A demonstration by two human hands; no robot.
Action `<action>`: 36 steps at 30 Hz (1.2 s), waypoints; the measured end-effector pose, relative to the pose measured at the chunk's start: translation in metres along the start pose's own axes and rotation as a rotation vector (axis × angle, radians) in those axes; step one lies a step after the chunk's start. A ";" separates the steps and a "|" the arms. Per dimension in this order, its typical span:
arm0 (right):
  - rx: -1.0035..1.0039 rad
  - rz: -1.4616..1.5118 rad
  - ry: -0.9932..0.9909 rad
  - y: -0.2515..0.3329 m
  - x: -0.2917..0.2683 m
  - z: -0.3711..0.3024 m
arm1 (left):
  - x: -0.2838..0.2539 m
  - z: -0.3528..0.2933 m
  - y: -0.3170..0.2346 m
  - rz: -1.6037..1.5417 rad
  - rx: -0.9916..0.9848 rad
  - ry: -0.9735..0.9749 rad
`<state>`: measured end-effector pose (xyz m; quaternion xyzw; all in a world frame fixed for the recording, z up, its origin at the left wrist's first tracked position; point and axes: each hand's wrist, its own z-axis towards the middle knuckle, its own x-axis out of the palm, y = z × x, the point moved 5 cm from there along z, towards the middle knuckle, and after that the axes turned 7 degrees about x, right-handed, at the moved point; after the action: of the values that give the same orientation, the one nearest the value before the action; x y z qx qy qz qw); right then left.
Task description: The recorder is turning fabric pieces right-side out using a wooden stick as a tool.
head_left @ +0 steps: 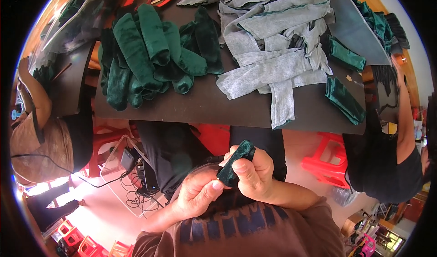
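Note:
Close to my chest I hold a short, narrow dark green velvet piece (231,171), tilted with its upper end to the right. The fingers of my left hand (196,194) pinch its lower left end. My right hand (256,176) is wrapped round its upper part, thumb pressed on the front. On the table ahead lies a heap of stuffed-looking green velvet tubes (136,52) at the left. To the right of it is a pile of grey fabric sleeves (264,72) with green showing at some edges. Both piles are apart from my hands.
The dark table (182,109) has its near edge beyond my hands. Two folded green velvet pieces (345,101) lie at its right side. A red stool (325,161) stands right, tangled cables (141,191) left. One person (45,134) sits left, another (387,166) right.

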<state>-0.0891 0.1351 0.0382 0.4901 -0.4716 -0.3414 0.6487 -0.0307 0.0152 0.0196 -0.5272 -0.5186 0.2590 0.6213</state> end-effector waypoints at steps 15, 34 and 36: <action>0.197 0.236 -0.036 0.007 -0.001 -0.006 | 0.007 0.010 -0.009 0.093 0.140 -0.048; 0.009 -0.103 0.043 0.026 -0.007 0.009 | 0.001 0.015 -0.011 0.309 0.095 0.126; 0.039 -0.093 0.031 0.020 -0.005 0.007 | 0.002 0.016 -0.008 0.345 0.143 0.117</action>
<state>-0.0978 0.1431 0.0562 0.5294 -0.4446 -0.3544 0.6296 -0.0461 0.0206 0.0261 -0.5771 -0.3638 0.3669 0.6325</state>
